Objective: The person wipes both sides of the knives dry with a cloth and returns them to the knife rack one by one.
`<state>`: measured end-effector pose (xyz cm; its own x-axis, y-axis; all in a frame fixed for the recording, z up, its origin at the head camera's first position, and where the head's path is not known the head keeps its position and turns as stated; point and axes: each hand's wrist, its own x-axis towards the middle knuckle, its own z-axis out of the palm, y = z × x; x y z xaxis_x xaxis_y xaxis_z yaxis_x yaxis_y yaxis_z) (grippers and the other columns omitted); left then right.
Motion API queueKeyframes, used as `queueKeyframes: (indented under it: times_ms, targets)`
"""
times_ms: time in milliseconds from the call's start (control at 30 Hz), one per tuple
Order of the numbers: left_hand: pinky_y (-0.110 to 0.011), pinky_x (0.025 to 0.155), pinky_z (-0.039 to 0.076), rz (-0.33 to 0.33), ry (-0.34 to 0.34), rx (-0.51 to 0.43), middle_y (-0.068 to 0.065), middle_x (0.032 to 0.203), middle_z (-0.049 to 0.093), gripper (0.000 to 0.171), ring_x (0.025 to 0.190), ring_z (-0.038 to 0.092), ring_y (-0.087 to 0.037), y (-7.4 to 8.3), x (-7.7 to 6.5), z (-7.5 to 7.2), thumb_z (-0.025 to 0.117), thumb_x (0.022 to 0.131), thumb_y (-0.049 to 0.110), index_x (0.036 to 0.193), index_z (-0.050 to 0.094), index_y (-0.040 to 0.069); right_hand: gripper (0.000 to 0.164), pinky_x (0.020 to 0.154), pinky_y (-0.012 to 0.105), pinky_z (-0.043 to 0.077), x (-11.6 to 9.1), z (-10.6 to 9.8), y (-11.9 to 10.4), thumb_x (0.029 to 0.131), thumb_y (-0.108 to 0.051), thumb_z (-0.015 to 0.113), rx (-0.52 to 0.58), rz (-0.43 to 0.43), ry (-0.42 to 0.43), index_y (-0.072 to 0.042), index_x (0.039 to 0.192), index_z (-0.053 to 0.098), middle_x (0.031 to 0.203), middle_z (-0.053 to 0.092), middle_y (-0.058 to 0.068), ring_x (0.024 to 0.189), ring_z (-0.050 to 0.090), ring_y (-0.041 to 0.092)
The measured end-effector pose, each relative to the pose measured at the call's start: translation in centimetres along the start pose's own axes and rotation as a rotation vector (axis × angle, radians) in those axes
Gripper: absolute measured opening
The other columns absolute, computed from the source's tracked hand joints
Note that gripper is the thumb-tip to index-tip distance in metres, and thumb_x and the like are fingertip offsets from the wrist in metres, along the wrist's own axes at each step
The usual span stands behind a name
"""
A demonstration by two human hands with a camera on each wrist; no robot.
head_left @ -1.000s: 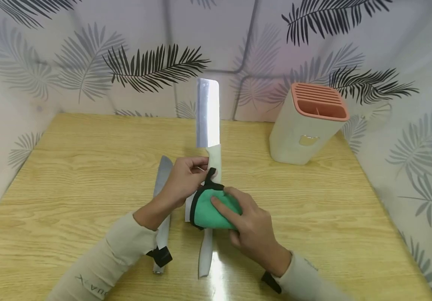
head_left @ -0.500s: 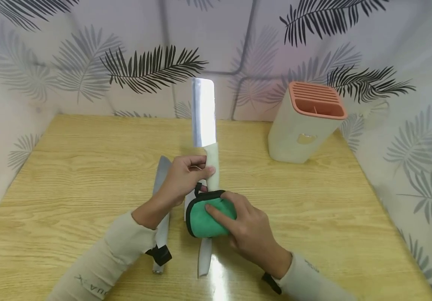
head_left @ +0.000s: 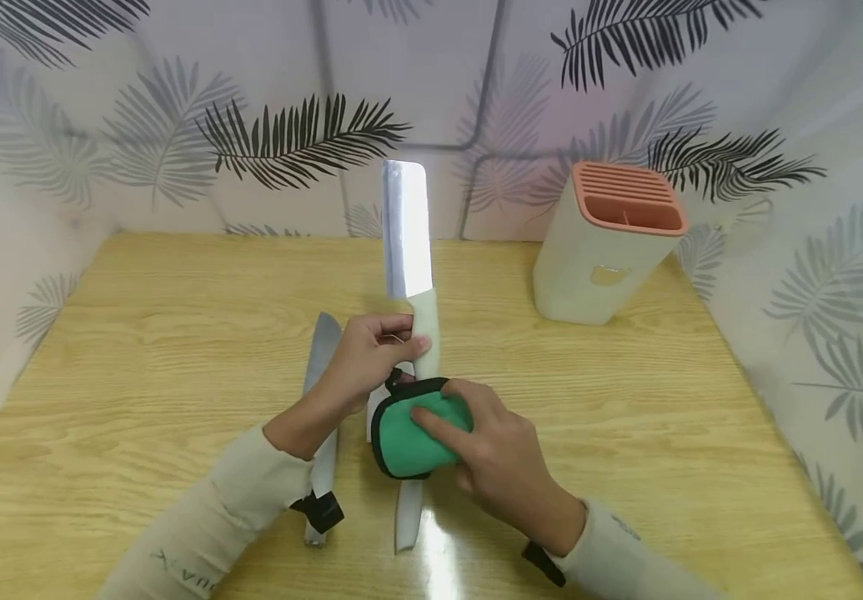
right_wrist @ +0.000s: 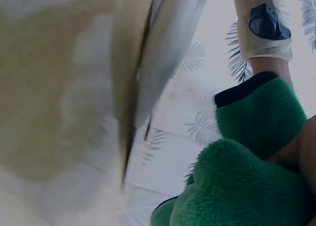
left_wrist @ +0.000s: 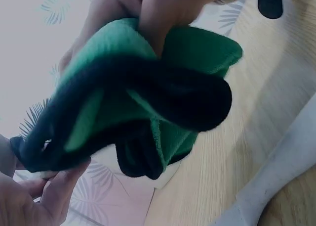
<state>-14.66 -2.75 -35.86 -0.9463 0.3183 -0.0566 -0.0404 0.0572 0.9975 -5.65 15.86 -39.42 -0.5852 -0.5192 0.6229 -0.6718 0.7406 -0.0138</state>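
My left hand (head_left: 367,354) grips the pale handle of a cleaver (head_left: 410,233), its thumb on the handle and the shiny blade pointing away from me. My right hand (head_left: 502,442) holds a folded green cloth (head_left: 412,437) with black edging at the handle's lower end, which it hides. In the left wrist view the bunched cloth (left_wrist: 200,50) reaches close to the left fingers. Under the cloth lies another knife, its pale handle (head_left: 408,517) sticking out towards me and most of its blade covered.
Left of the hands lies a knife (head_left: 322,350) with a grey blade, partly hidden by the left forearm. A white knife block (head_left: 577,279) with an orange slotted top stands at the back right of the wooden table (head_left: 176,333), before a leaf-patterned backdrop.
My right hand has drawn the cloth down the cleaver's handle, slightly towards me, baring more of the handle and my left thumb. The cleaver has shifted a little to the left in view.
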Motion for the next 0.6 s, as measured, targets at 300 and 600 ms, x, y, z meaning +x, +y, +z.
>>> queueKeyframes:
  times_ms: [300, 600]
  targets:
    - [-0.022, 0.055, 0.057, -0.068, -0.116, -0.053, -0.002, 0.09, 0.068, 0.031, 0.072, 0.065, -0.004, 0.7, -0.6, 0.7, 0.057, 0.097, -0.001, 0.124, 0.061, -0.014, 0.064, 0.087, 0.047, 0.059, 0.4, 0.2, 2.2, 0.067, 0.017, 0.045, 0.407, 0.209, 0.154, -0.016, 0.113, 0.074, 0.121, 0.059, 0.013, 0.112, 0.061, 0.029]
    - [-0.029, 0.057, 0.061, -0.065, -0.172, -0.083, -0.019, 0.106, 0.07, 0.029, 0.08, 0.065, -0.008, -0.1, -1.0, 0.9, 0.055, 0.096, -0.002, 0.122, 0.062, -0.015, 0.062, 0.102, 0.028, 0.047, 1.2, 0.7, 3.9, 0.076, 0.025, 0.046, 0.668, 0.341, 0.131, -0.008, 0.124, 0.069, 0.126, 0.059, 0.012, 0.117, 0.057, 0.025]
